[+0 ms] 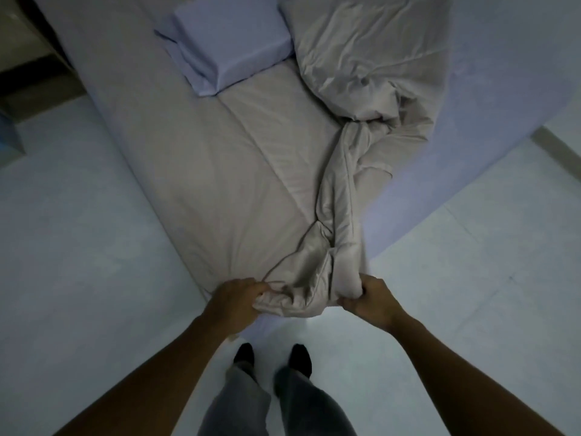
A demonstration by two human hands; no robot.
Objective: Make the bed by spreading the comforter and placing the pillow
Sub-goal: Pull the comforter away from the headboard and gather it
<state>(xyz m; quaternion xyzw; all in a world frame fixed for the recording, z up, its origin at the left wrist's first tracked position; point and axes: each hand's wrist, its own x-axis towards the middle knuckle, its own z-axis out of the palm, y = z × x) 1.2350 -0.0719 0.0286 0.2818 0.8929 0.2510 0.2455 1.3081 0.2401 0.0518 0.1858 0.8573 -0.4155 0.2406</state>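
Observation:
A beige comforter [355,99] lies bunched along the right side of the bed [176,171], heaped at the far end and drawn into a twisted rope toward the foot. At the foot corner my left hand [234,298] and my right hand [372,298] both grip its near end, fists closed on the fabric about a shoulder's width apart. A pale lavender pillow [229,39] rests at the head of the bed, left of the heap. The left and middle of the fitted sheet lie bare.
A lavender wall or panel [490,99] runs close along the bed's right side. Pale tiled floor [78,234] surrounds the foot and left side. My feet in dark socks [273,357] stand at the foot corner. Dark furniture [28,67] sits far left.

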